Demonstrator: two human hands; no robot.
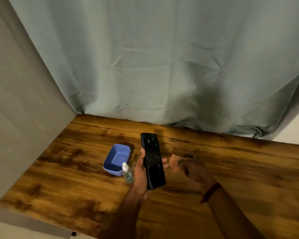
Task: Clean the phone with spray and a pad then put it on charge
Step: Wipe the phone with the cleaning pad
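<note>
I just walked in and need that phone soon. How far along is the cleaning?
Sprayed, it seems: droplets speck the phone in the left hand, and the spray bottle stands on the table. Wiping comes next; the right hand is blurred beside it. No pad or charger shows.

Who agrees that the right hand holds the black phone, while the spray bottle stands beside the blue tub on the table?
Not quite: the head view shows the left hand holding the black phone; the right hand is beside it. The spray bottle does stand beside the blue tub on the table.
</note>
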